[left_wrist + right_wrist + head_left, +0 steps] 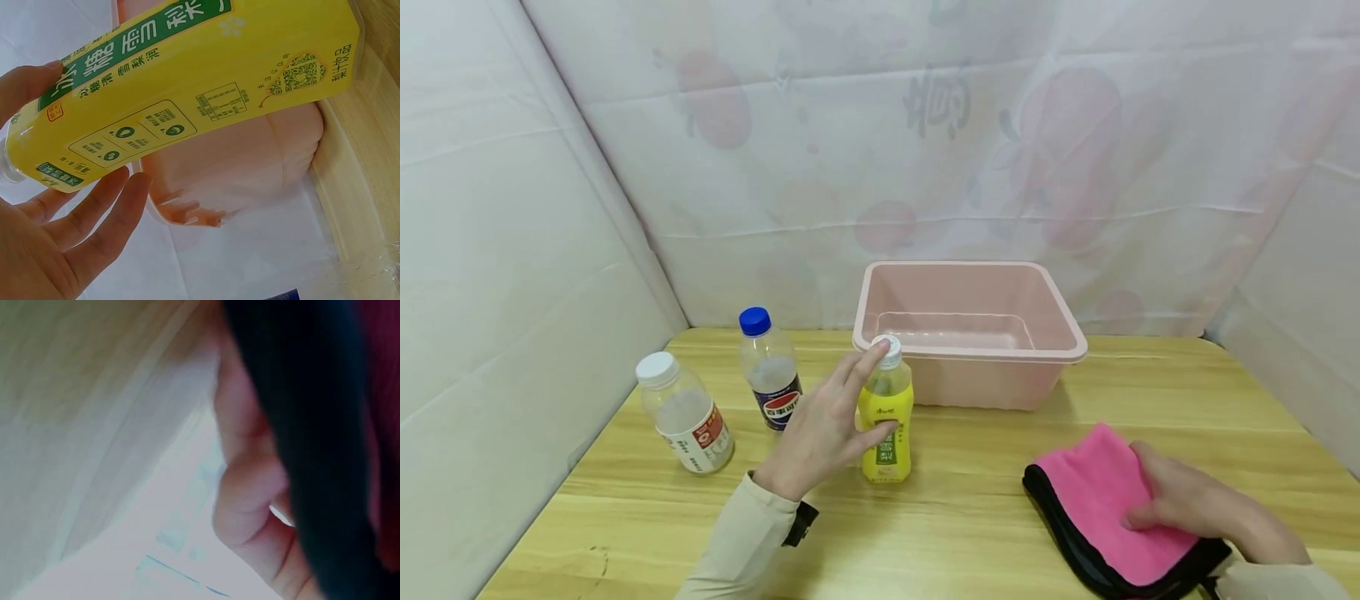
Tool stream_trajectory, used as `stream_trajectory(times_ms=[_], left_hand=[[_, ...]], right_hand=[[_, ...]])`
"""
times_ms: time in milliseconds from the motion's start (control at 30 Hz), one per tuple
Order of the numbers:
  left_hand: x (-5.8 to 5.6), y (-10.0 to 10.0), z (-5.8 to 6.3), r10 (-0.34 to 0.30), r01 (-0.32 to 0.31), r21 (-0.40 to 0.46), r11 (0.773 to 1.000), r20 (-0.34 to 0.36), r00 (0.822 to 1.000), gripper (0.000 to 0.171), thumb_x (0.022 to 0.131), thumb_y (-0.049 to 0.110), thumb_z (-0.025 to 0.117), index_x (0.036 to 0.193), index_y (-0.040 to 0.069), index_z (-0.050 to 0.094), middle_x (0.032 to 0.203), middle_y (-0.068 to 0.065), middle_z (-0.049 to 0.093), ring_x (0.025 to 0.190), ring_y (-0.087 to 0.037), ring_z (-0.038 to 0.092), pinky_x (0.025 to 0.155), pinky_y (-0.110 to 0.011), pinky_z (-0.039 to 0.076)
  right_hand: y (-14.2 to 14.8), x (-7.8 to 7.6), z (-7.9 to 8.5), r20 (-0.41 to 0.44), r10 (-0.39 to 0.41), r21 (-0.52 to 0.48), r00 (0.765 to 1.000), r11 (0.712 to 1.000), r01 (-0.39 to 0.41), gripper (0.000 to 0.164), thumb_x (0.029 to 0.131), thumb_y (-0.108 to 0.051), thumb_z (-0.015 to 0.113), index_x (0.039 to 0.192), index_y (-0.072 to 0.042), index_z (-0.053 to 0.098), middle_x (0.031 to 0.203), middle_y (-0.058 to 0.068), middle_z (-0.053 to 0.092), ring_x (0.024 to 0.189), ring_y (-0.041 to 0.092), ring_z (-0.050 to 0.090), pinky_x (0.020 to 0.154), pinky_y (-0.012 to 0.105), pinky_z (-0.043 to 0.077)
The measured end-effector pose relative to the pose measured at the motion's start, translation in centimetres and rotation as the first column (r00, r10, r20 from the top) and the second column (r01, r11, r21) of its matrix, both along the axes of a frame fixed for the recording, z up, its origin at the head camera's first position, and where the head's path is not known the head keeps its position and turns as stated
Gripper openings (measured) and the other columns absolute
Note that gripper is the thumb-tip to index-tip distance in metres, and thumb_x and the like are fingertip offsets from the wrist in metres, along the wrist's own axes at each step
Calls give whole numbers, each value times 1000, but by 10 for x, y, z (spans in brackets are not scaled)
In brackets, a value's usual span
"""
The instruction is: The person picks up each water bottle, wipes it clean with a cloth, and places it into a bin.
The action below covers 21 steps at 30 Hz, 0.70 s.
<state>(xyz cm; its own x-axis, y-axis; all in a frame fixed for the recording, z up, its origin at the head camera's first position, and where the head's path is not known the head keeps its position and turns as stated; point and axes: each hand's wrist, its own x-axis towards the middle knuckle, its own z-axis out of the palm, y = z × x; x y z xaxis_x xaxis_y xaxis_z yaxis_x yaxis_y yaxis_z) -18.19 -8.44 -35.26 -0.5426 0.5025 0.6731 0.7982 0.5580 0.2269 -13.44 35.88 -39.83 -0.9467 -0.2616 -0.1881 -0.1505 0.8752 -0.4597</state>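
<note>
My left hand [825,423] is around the upper part of a yellow drink bottle [886,454] with a white cap, which stands upright on the table. In the head view one finger reaches the cap and the thumb lies across the label. The left wrist view shows the fingers [103,215] spread and nearly straight beside the bottle's edge. Farther right, my right hand [1195,492] grips a folded pink cloth [1105,508] with a black border, thumb on top. Close up in the right wrist view, curled fingers [250,500] sit behind the dark border.
A pink plastic bin [977,383] stands behind the yellow bottle, against the white curtain [820,183]. To the left are a clear bottle with a blue cap [767,367] and another with a white cap [688,425]. All stand on the wooden table [955,517].
</note>
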Motion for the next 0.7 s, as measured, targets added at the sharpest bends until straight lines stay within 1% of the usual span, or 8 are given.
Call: stream_trajectory(times_ms=[67, 133, 267, 333, 467, 500, 533, 700], left_hand=[[0, 0, 0, 3, -3, 2, 1000, 3, 1000, 102, 78, 19, 90, 156, 14, 26, 131, -15, 56, 80, -20, 60, 63, -28, 57], [1, 0, 0, 9, -9, 6, 1000, 6, 1000, 102, 77, 19, 91, 156, 14, 26, 132, -16, 56, 80, -20, 60, 63, -28, 57], [1, -1, 0, 21, -21, 11, 1000, 17, 1000, 102, 77, 20, 91, 156, 15, 27, 134, -16, 56, 82, -21, 62, 63, -29, 58], [1, -1, 0, 17, -17, 10, 1000, 23, 1000, 101, 78, 20, 91, 156, 15, 27, 133, -16, 55, 84, -22, 62, 66, -30, 59], [1, 0, 1, 11, -11, 5, 1000, 24, 1000, 101, 78, 20, 90, 156, 15, 27, 133, -16, 56, 82, -21, 62, 65, -30, 59], [1, 0, 1, 13, -13, 4, 1000, 21, 1000, 101, 78, 20, 90, 156, 15, 27, 133, -16, 56, 80, -20, 61, 64, -29, 58], [1, 0, 1, 14, -14, 2, 1000, 16, 1000, 101, 78, 20, 90, 156, 15, 27, 132, -15, 56, 78, -20, 60, 62, -27, 57], [1, 0, 2, 16, -16, -5, 1000, 1, 1000, 101, 78, 20, 91, 156, 14, 27, 131, -16, 56, 75, -18, 57, 57, -24, 54]], right_hand=[[-2, -1, 0, -79, 9, 64, 997, 998, -4, 81, 73, -20, 89, 123, 21, 39, 89, 10, 57, 78, 21, 52, 62, 31, 48], [-5, -3, 2, -140, -5, 109, 990, 994, 20, 79, 71, -20, 90, 123, 15, 42, 87, 8, 58, 75, 20, 52, 60, 33, 47], [-11, -3, 6, -293, -31, 177, 956, 980, 86, 69, 72, -15, 89, 119, 9, 45, 78, 5, 57, 67, 20, 52, 52, 36, 45], [-13, -2, 7, -407, -38, 188, 912, 974, 124, 62, 72, -9, 87, 114, 9, 45, 73, 6, 54, 61, 21, 52, 47, 37, 44], [-14, 2, 7, -615, -62, 157, 786, 967, 200, 53, 69, -1, 86, 103, 7, 46, 69, 9, 52, 53, 25, 52, 38, 39, 41], [-15, 3, 8, -638, -64, 152, 767, 966, 208, 53, 68, -1, 87, 102, 6, 46, 70, 10, 53, 52, 25, 51, 37, 39, 41], [-15, 4, 9, -641, -60, 162, 766, 964, 211, 54, 68, -2, 88, 102, 5, 47, 72, 11, 53, 53, 26, 52, 37, 40, 41], [-21, 7, 16, -525, 17, 235, 851, 964, 125, 61, 68, -9, 90, 113, 3, 51, 87, 12, 59, 63, 22, 53, 46, 37, 45]])
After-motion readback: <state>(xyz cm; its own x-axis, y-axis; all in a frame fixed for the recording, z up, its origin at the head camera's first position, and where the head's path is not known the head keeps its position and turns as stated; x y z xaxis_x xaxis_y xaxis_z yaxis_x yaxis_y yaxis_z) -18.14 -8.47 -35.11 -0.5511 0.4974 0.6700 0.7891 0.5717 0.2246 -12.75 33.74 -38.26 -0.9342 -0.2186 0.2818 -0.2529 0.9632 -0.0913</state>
